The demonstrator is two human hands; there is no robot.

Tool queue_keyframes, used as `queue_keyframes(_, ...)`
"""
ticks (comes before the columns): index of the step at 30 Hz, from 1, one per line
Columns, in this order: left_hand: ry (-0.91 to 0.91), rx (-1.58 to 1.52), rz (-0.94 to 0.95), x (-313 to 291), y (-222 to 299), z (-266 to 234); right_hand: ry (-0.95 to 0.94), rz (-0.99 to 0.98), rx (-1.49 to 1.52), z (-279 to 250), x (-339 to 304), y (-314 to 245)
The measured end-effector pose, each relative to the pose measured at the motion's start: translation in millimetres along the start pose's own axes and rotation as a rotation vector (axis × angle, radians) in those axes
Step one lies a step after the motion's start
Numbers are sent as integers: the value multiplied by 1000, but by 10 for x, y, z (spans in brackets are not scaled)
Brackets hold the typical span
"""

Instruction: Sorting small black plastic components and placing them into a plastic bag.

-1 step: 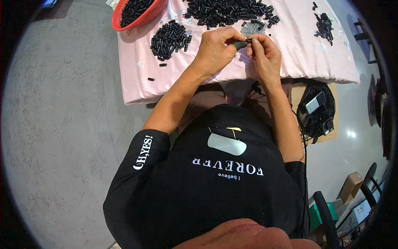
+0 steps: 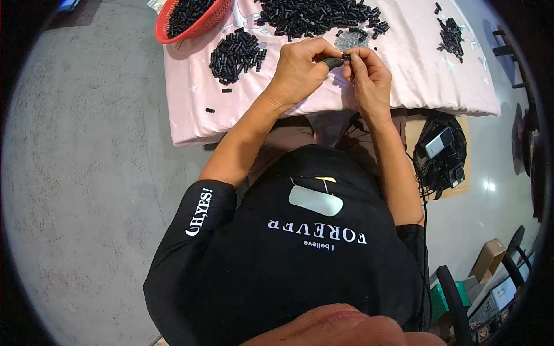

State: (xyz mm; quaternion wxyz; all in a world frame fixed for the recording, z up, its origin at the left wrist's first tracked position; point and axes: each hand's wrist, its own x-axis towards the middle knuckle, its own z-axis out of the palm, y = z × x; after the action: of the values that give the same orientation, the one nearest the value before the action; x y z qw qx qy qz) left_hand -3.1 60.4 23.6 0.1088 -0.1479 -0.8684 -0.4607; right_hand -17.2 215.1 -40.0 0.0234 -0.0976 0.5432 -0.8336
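Centrally, near the top, a person's two bare hands meet over a table (image 2: 427, 78) covered with pale pink cloth. Left hand (image 2: 300, 66) and right hand (image 2: 372, 78) are both closed in a fingertip pinch on one small black piece (image 2: 347, 56), held between them; fingers hide most of it. A dark cover (image 2: 333, 63) wraps a digit of the left hand.

Just beyond the fingertips lies a heap of small clear bits (image 2: 352, 39), its near side partly blocked by the hands. Behind it spreads a large black pile (image 2: 317, 17). To the left sit a smaller black pile (image 2: 238, 56), two loose black pieces (image 2: 227, 90) nearer the person, and a red basket (image 2: 202, 29) filled with black pieces. A narrow black cluster (image 2: 451, 40) lies far right.

Below the table's right side, a pale device (image 2: 438, 143) rests on a black bag (image 2: 456, 151) among cables. Lower right are a cardboard box (image 2: 489, 259) and a green box (image 2: 441, 300).
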Motion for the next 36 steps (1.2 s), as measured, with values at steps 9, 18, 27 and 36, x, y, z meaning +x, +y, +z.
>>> queue_keyframes(9,-76,-87,-185,-5,9,-3,0,-29,-10,9,-48,-38)
queue_keyframes(18,-61,-131,-257,-1,75,23,-12,-99,-86,23,-64,-78)
queue_keyframes(27,-20,-207,-223,-48,76,34,20,-48,59,12,-37,-38)
queue_keyframes(36,-39,-99,-177,-48,57,1,-8,-21,70,24,-49,-80)
